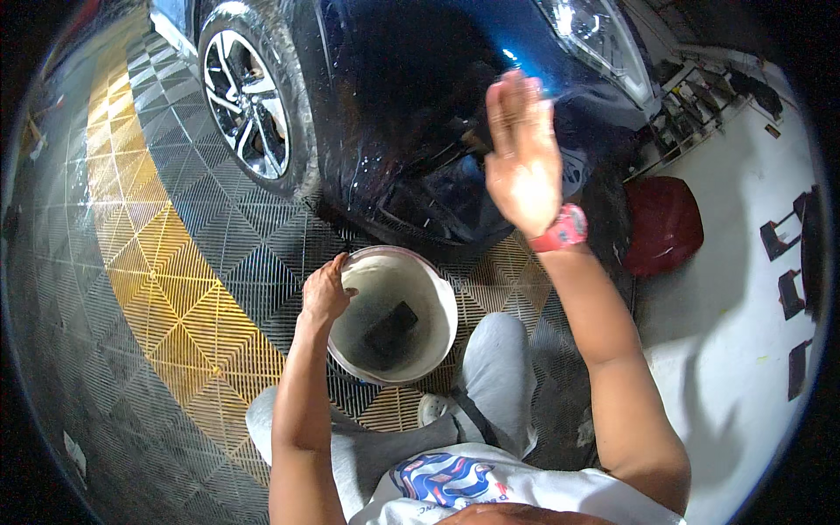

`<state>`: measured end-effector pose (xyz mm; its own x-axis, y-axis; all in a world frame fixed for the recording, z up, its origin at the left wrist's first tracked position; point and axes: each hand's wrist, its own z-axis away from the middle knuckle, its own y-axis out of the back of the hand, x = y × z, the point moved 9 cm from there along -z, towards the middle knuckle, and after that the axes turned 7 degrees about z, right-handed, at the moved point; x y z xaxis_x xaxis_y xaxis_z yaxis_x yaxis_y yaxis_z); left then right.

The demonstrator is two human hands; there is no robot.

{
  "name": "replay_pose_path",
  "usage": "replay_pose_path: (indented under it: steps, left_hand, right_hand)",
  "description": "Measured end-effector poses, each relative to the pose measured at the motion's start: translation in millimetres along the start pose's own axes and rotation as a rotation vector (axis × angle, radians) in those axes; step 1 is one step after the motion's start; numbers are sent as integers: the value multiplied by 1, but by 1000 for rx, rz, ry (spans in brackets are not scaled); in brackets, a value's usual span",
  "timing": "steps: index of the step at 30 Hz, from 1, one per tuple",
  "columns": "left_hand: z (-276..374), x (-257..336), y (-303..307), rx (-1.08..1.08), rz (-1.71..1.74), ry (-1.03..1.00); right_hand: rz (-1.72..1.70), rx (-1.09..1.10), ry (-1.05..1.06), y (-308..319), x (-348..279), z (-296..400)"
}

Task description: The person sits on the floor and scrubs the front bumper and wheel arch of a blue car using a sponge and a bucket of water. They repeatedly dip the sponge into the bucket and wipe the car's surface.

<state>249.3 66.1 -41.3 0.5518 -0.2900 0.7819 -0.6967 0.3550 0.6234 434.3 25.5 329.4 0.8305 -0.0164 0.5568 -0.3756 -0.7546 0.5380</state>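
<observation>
A round pale bucket (448, 298) stands on the floor between my legs and the car. Inside it, a dark rectangular piece (400, 321) lies in murky water. My left hand (326, 289) grips the bucket's left rim, its thumb over the inner side. Raised in front of the dark blue car's front corner (407, 111), my right hand (523, 154) is flat and motion-blurred, with its fingers stretched upward. Its side towards the car is hidden, so I cannot tell whether it touches the bodywork or covers something. A red watch (566, 230) circles that wrist.
The front wheel (246, 105) is at upper left, the headlight (600, 46) at upper right. Ribbed floor tiles (170, 282) in grey and yellow spread left. On the pale floor at right sit a dark red panel (663, 226) and several dark stands (781, 239). A rack (689, 111) stands behind.
</observation>
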Motion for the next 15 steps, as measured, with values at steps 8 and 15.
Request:
replay_pose_path:
  steps: [8, 15]
  left_hand:
    - [-2, 0, -2, 1, -34, -20]
    - [9, -3, 5, 19, -156, -11]
  right_hand:
    - [-5, 36, 23, 23, 31, -22]
    - [6, -70, 154, -14, -3, -15]
